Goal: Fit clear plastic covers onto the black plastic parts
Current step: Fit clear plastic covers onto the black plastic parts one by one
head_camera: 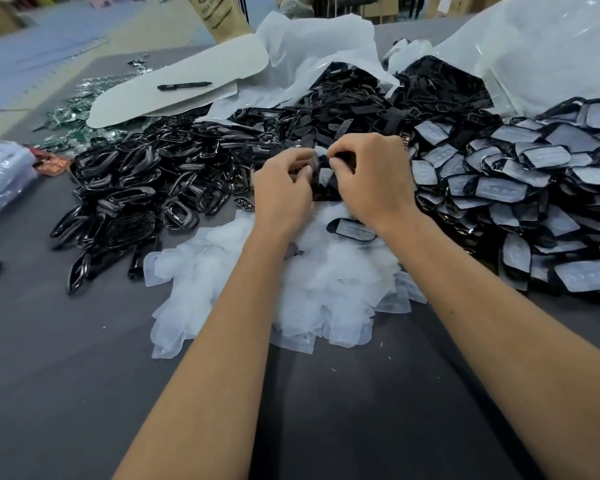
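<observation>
Black plastic part (321, 183) and clear cover (321, 157) held together above the heap of loose clear covers (291, 292), between the left hand (283, 188) and right hand (368, 178) — fingers of both curled in, pinching the pair at its edges. Uncovered black frames (136, 188) lie left; finished pieces (534, 188) right. Likely risk: uneven finger pressure seating one edge only — the thin cover may buckle or spring off.

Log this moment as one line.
step: fitting cover | left hand: grips part | right hand: pinches part | covers: below hands
</observation>
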### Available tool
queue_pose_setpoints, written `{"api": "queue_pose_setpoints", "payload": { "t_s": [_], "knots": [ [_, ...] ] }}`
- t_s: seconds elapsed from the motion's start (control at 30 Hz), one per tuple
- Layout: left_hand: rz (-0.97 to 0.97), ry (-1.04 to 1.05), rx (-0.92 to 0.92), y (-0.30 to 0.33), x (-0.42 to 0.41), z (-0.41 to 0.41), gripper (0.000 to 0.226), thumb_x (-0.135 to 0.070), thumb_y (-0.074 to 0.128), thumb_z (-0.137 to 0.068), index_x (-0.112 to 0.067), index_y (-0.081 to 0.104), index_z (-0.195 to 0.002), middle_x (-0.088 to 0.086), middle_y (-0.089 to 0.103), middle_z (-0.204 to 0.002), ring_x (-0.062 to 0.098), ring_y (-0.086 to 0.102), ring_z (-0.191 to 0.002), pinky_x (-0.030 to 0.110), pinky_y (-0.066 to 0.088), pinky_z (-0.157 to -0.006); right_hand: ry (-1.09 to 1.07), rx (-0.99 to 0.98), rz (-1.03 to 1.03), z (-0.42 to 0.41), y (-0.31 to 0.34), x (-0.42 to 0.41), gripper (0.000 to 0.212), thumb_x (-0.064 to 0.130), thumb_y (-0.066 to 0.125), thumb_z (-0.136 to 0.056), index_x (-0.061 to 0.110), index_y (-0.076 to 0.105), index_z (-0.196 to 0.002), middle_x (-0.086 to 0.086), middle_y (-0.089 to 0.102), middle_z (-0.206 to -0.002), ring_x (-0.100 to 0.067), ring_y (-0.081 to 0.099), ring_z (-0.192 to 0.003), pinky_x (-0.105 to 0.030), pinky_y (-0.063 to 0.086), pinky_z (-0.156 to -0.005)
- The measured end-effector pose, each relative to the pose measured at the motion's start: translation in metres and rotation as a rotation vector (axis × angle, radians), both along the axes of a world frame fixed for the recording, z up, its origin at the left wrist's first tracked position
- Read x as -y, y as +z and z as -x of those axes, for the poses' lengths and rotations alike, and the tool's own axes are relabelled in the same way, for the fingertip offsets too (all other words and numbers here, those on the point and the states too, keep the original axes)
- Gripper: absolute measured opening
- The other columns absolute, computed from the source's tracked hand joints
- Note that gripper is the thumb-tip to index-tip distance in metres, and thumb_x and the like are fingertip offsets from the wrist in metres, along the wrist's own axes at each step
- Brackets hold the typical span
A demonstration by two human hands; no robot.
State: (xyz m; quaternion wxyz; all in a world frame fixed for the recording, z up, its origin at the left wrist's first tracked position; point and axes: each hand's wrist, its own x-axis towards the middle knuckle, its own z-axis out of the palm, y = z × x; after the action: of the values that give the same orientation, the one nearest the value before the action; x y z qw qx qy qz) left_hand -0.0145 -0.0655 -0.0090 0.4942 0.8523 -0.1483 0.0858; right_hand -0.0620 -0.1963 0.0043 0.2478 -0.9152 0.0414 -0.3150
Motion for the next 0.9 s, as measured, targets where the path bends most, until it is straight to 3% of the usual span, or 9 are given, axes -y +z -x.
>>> {"api": "queue_pose_setpoints", "payload": {
  "t_s": [0.07,0.17,0.3,0.4,0.47,0.53,0.73,0.9],
  "knots": [
    [0.012,0.039,0.007,0.005,-0.011,-0.002,0.024,-0.007,0.063,-0.095,-0.015,0.077,-0.113,-0.002,0.076,-0.105,0.01,0.069,-0.098,0.022,0.054,-0.089,0.032,-0.012,-0.013,-0.004,0.003,-0.011,0.016,0.015,0.066,-0.098,0.016,0.08,-0.105,0.0,0.079,-0.098,-0.021,0.071,-0.088,-0.038,0.056,-0.085],
    [-0.21,0.302,0.039,0.008,-0.042,-0.01,0.03,-0.011,0.06,-0.088,-0.02,0.077,-0.111,0.001,0.072,-0.115,0.02,0.063,-0.113,0.024,0.045,-0.094,0.131,-0.071,-0.032,-0.012,0.002,-0.033,0.015,0.012,0.062,-0.099,0.013,0.077,-0.1,-0.003,0.077,-0.093,-0.024,0.068,-0.085,-0.039,0.054,-0.08],
    [-0.446,0.74,-0.061,0.01,-0.099,-0.014,0.038,-0.031,0.064,-0.088,-0.027,0.063,-0.126,0.017,0.035,-0.157,0.04,0.023,-0.148,0.055,0.024,-0.119,0.243,-0.138,-0.04,-0.017,-0.003,-0.062,0.017,0.008,0.056,-0.1,0.009,0.073,-0.1,-0.008,0.073,-0.085,-0.028,0.067,-0.08,-0.043,0.054,-0.075],
    [-0.466,0.885,-0.225,0.006,-0.137,-0.02,0.052,-0.044,0.06,-0.093,-0.025,0.05,-0.141,0.025,0.005,-0.169,0.046,-0.002,-0.156,0.065,0.006,-0.122,0.264,-0.185,-0.027,-0.019,-0.008,-0.081,0.019,0.01,0.055,-0.1,0.011,0.073,-0.103,-0.009,0.074,-0.088,-0.031,0.066,-0.084,-0.044,0.054,-0.074],
    [-0.465,0.845,-0.388,0.0,-0.148,-0.024,0.062,-0.054,0.049,-0.098,-0.029,0.039,-0.153,0.027,-0.004,-0.169,0.049,-0.007,-0.155,0.068,-0.002,-0.121,0.281,-0.227,-0.022,-0.021,-0.01,-0.092,0.019,0.01,0.055,-0.098,0.012,0.073,-0.103,-0.009,0.074,-0.091,-0.031,0.066,-0.086,-0.044,0.054,-0.075],
    [-0.538,0.758,-0.464,-0.007,-0.146,-0.025,0.067,-0.062,0.04,-0.101,-0.032,0.028,-0.16,0.028,-0.003,-0.168,0.051,0.002,-0.154,0.069,-0.003,-0.12,0.309,-0.259,-0.026,-0.021,-0.013,-0.1,0.02,0.008,0.056,-0.095,0.013,0.074,-0.1,-0.006,0.075,-0.091,-0.029,0.066,-0.086,-0.044,0.055,-0.075],
    [-0.574,0.554,-0.257,-0.012,-0.122,-0.028,0.052,-0.047,0.052,-0.102,-0.024,0.046,-0.148,0.022,0.024,-0.158,0.046,0.026,-0.141,0.055,0.025,-0.115,0.3,-0.282,-0.024,-0.026,-0.015,-0.106,0.019,0.013,0.062,-0.094,0.021,0.078,-0.099,0.0,0.076,-0.097,-0.025,0.069,-0.09,-0.042,0.057,-0.081],
    [-0.511,0.364,-0.18,-0.002,-0.108,-0.041,0.05,-0.031,0.064,-0.101,-0.032,0.052,-0.15,0.014,0.041,-0.151,0.038,0.042,-0.136,0.043,0.037,-0.112,0.329,-0.255,-0.052,-0.029,-0.019,-0.101,0.019,0.008,0.066,-0.093,0.014,0.081,-0.103,-0.004,0.078,-0.101,-0.024,0.07,-0.094,-0.041,0.056,-0.086]
  ]
}}
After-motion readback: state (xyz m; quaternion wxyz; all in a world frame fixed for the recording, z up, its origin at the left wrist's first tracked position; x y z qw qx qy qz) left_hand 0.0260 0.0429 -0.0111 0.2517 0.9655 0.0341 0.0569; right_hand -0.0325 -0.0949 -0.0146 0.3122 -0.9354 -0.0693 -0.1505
